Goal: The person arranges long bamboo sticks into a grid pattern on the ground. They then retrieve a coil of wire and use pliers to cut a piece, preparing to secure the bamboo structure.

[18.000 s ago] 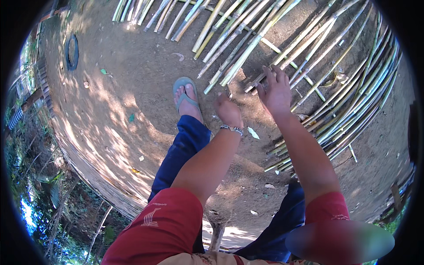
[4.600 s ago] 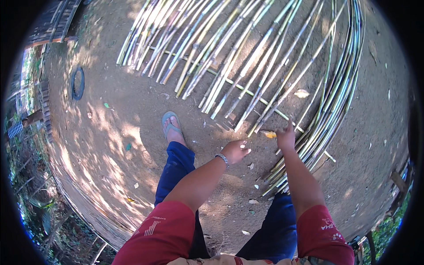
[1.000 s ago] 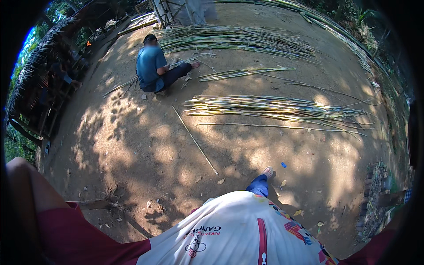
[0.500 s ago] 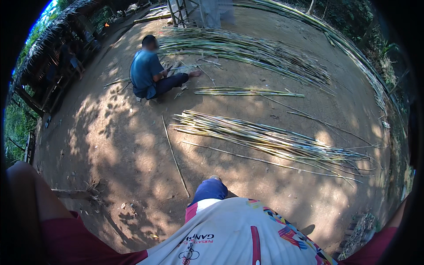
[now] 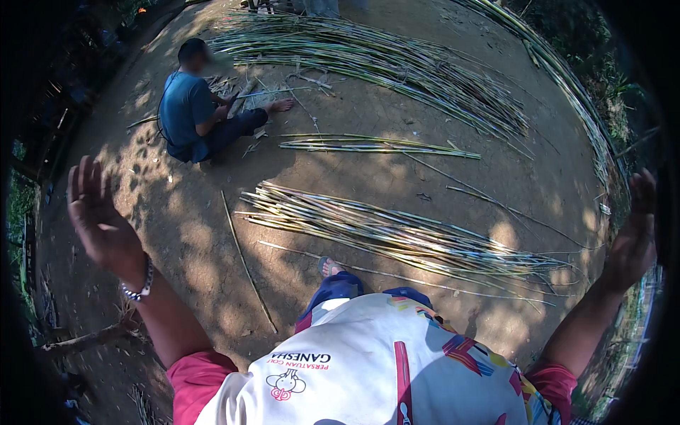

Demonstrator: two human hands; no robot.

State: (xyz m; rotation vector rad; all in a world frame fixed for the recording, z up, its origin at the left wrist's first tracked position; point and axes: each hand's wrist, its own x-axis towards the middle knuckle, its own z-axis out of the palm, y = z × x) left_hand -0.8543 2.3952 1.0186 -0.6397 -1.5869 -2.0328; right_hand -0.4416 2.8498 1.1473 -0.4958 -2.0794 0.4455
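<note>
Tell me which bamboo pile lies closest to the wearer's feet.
The long pile of split bamboo strips running across the middle of the ground, just beyond the sandalled foot. The small bundle and big heap lie farther off, toward the seated person.

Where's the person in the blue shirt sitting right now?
In the head view, the seated person in the blue shirt is at upper left on the dirt ground, beside the big pile of split bamboo strips.
</note>
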